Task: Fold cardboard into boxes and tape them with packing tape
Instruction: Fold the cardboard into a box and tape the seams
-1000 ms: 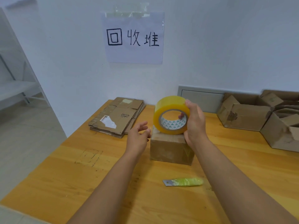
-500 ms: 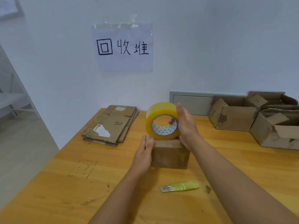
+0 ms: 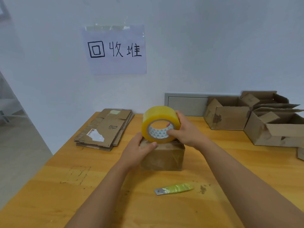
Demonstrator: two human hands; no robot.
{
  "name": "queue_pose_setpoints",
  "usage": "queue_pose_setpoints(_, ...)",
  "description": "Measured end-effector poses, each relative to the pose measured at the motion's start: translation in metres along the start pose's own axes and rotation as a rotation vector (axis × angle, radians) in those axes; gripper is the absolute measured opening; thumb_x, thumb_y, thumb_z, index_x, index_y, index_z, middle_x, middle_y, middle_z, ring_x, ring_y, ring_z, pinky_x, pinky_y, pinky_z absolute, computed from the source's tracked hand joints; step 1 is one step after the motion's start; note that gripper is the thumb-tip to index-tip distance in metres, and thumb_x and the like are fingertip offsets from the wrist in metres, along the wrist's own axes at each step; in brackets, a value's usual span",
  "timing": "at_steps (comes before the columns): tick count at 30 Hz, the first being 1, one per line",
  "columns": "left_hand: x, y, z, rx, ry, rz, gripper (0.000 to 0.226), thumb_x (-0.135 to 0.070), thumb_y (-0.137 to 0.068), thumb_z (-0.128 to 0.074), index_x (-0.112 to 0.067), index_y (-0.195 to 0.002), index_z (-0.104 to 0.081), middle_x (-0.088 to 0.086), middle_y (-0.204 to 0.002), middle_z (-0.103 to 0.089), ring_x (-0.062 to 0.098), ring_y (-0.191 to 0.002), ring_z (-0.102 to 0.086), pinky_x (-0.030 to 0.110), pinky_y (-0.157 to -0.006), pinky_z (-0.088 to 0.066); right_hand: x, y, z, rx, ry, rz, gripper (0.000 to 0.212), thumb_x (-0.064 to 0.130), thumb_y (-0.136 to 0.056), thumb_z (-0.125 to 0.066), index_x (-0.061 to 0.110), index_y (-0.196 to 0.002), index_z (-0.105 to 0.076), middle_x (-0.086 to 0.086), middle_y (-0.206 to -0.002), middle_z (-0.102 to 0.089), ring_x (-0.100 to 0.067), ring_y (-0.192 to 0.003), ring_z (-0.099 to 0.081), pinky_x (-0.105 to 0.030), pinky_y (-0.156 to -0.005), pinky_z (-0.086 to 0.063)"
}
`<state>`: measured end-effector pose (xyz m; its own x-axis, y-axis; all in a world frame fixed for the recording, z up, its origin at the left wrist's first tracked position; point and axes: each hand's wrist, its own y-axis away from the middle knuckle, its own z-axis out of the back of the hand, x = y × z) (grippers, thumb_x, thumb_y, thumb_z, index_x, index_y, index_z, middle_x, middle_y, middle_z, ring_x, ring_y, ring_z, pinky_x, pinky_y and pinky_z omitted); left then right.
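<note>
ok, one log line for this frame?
right hand grips yellow packing tape roll | left hand holds small brown cardboard box | roll on box top

Wooden table (image 3: 49, 203): boxes (image 3: 164, 157), flattened cardboard (image 3: 105, 129), knife (image 3: 174, 189).

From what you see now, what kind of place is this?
Probably a small packing or carton-recycling corner: a stack of flattened cardboard and open boxes on a wooden table, beneath a handwritten sign.

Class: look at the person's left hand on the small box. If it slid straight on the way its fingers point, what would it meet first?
The left hand points forward and right across the top of the small box. It would probably meet the tape roll first, standing on edge on that box just beyond the fingertips; depth is uncertain.
</note>
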<state>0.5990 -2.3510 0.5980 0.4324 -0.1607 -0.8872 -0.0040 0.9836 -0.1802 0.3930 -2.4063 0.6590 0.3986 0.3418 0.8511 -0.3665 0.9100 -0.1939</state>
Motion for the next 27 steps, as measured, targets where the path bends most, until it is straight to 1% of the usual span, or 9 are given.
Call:
queue_pose_setpoints(4,0.000,-0.001,0.006,-0.009,-0.135,-0.009,0.067,-0.064,-0.077,-0.059,-0.040,-0.138,-0.048,-0.025,-0.124,-0.055,-0.005,-0.109,-0.054,0.024,-0.086,-0.047,-0.005,0.001,0.025,-0.181,0.043,0.028,0.048,0.008,-0.089,-0.064,0.029,-0.129,-0.049,0.002,-0.101,-0.061,-0.018,-0.090,-0.061,-0.034,-0.074,-0.052)
queue_pose_setpoints(7,0.001,-0.001,0.004,-0.025,-0.226,-0.008,0.074,-0.067,-0.079,-0.057,-0.038,-0.146,-0.041,-0.020,-0.134,-0.048,0.003,-0.118,-0.049,0.026,-0.091,-0.043,-0.016,0.012,0.053,-0.301,0.049,0.050,0.052,0.004,-0.087,-0.065,0.023,-0.133,-0.049,-0.005,-0.110,-0.058,-0.019,-0.094,-0.059,-0.029,-0.074,-0.049)
queue_pose_setpoints(10,-0.001,-0.001,0.001,-0.041,-0.247,-0.018,0.072,-0.060,-0.087,-0.063,-0.037,-0.149,-0.036,-0.019,-0.140,-0.044,0.004,-0.124,-0.045,0.031,-0.100,-0.042,-0.023,0.021,0.051,-0.313,-0.047,0.033,0.044,0.003,-0.088,-0.067,0.020,-0.127,-0.052,-0.001,-0.100,-0.062,0.001,-0.082,-0.059,-0.015,-0.066,-0.046)
queue_pose_setpoints(11,-0.002,0.000,0.002,-0.050,-0.248,-0.026,0.071,-0.057,-0.088,-0.064,-0.037,-0.150,-0.035,-0.019,-0.141,-0.042,0.003,-0.126,-0.043,0.031,-0.102,-0.041,-0.025,0.022,0.047,-0.299,-0.099,0.003,0.043,0.004,-0.088,-0.068,0.021,-0.124,-0.052,0.001,-0.098,-0.062,0.002,-0.081,-0.060,-0.013,-0.065,-0.046)
queue_pose_setpoints(15,-0.007,0.007,0.000,-0.121,-0.350,-0.130,0.070,-0.051,-0.089,-0.065,-0.033,-0.150,-0.036,-0.014,-0.150,-0.040,0.003,-0.137,-0.036,0.031,-0.110,-0.036,-0.035,0.027,0.031,-0.274,-0.379,-0.120,0.042,0.005,-0.086,-0.073,0.023,-0.118,-0.051,-0.004,-0.104,-0.065,-0.018,-0.095,-0.066,-0.028,-0.069,-0.057)
queue_pose_setpoints(19,-0.015,0.011,-0.005,-0.130,-0.483,-0.206,0.062,-0.043,-0.096,-0.059,-0.023,-0.151,-0.038,-0.005,-0.150,-0.046,0.012,-0.137,-0.041,0.036,-0.113,-0.036,-0.037,0.028,0.023,-0.268,-0.554,-0.176,0.046,0.001,-0.086,-0.072,0.023,-0.121,-0.052,-0.007,-0.111,-0.063,-0.021,-0.097,-0.067,-0.032,-0.067,-0.060)
queue_pose_setpoints(21,-0.019,0.010,-0.007,-0.125,-0.590,-0.246,0.059,-0.042,-0.099,-0.054,-0.020,-0.151,-0.037,-0.002,-0.149,-0.047,0.017,-0.137,-0.042,0.035,-0.118,-0.028,-0.040,0.027,0.020,-0.269,-0.601,-0.191,0.051,-0.001,-0.084,-0.073,0.023,-0.124,-0.052,-0.008,-0.114,-0.064,-0.025,-0.101,-0.067,-0.037,-0.071,-0.061)
queue_pose_setpoints(24,-0.026,0.005,-0.011,-0.097,-0.723,-0.250,0.064,-0.050,-0.100,-0.044,-0.019,-0.154,-0.029,0.000,-0.159,-0.033,0.015,-0.148,-0.027,0.027,-0.121,-0.009,-0.043,0.026,0.016,-0.282,-0.642,-0.195,0.051,-0.001,-0.083,-0.073,0.024,-0.123,-0.054,-0.007,-0.113,-0.066,-0.026,-0.103,-0.068,-0.038,-0.074,-0.060)
queue_pose_setpoints(27,-0.029,0.001,-0.018,-0.056,-0.809,-0.261,0.066,-0.055,-0.101,-0.038,-0.020,-0.155,-0.026,0.000,-0.162,-0.026,0.015,-0.150,-0.021,0.028,-0.121,-0.010,-0.044,0.028,0.013,-0.303,-0.643,-0.193,0.046,0.000,-0.085,-0.071,0.026,-0.120,-0.055,-0.005,-0.109,-0.067,-0.024,-0.100,-0.068,-0.037,-0.074,-0.060)
